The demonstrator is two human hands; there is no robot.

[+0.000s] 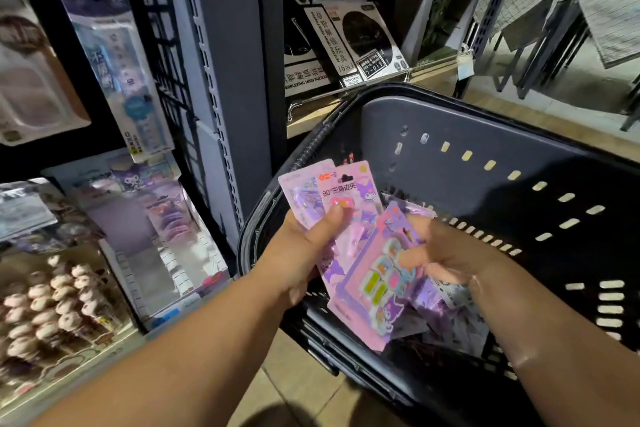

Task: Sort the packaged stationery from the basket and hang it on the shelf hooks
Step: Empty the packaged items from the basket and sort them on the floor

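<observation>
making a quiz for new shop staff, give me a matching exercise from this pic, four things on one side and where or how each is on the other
Column one
1 left hand
2 right hand
3 basket
4 puzzle boxes

Column two
a stand on the wooden shelf behind the basket
b grips fanned pink packets, thumb on the front one
c dark plastic with slotted walls
d holds the sticker card over the basket

Pairs: 1-b, 2-d, 3-c, 4-a
</observation>
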